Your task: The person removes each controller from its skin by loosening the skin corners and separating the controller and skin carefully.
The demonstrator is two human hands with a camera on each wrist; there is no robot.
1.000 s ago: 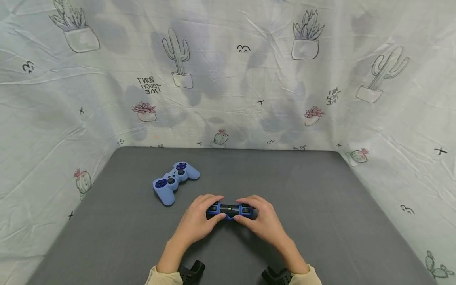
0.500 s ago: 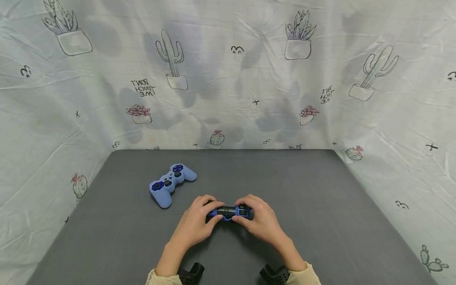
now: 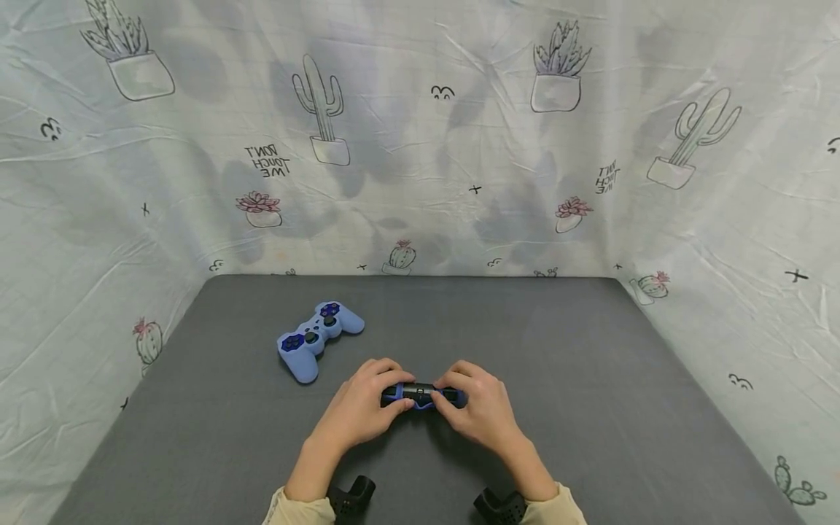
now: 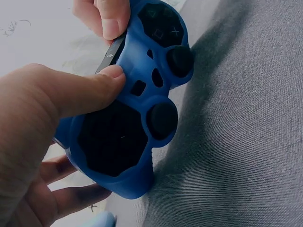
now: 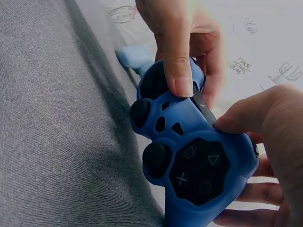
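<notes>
Low in the frame's centre, both hands' fingers clasp a dark blue controller (image 3: 423, 394), whose loose rubbery cover might slip.

I hold a dark blue game controller (image 3: 423, 394) between my left hand (image 3: 363, 410) and my right hand (image 3: 481, 410), just above the grey table. It is a black gamepad in a dark blue rubbery skin. In the head view its top edge with the shoulder buttons points away from me. The wrist views show its face: 2 black thumbsticks (image 4: 162, 120) side by side, a black pad on the left half, and 4 symbol buttons (image 5: 199, 169) on the right half. My thumbs (image 4: 85, 93) press along the top edge, where a black strip of the body shows beside the skin, and my fingers curl under each grip.
</notes>
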